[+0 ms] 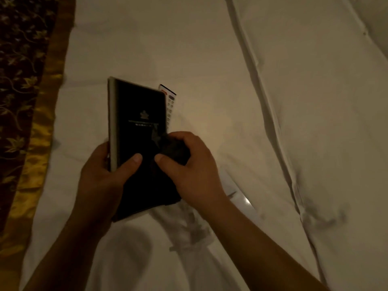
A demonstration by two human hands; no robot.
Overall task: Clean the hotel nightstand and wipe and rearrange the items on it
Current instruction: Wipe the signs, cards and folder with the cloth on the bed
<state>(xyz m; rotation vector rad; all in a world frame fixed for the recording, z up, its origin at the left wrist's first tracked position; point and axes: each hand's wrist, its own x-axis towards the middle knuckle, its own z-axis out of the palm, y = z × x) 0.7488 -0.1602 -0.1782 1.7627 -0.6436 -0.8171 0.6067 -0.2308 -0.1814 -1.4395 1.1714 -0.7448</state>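
Left hand (105, 175): grasps the black folder (138, 110) by its lower left edge, thumb across the cover and fingers out of sight behind it.
Right hand (189, 164): clenched round a bunched dark cloth (176, 150), which it presses onto the lower right part of the cover.
Shiny sheet (243, 199): lies on the bed just beside the right wrist. What it is cannot be told in this dim light.
Folder: held above the bed in both hands and tilted a little. It has a pale edge on the left and a faint emblem and line of print at mid-cover.
Remote (171, 103): lies on the white sheet (210, 59), with only its top end showing past the folder's right edge.
Bed: a duvet fold runs down the right side, and a patterned runner (21, 80) lies along the left edge.
Nightstand: not in view.
Step in hand: probably wiping the folder's cover.
Doing it well: brace the folder firmly from behind. Draw the cloth in long strokes from the near end to the far end. Shift the thumb so the patch beneath it gets wiped. Then do the pale edge and the back.
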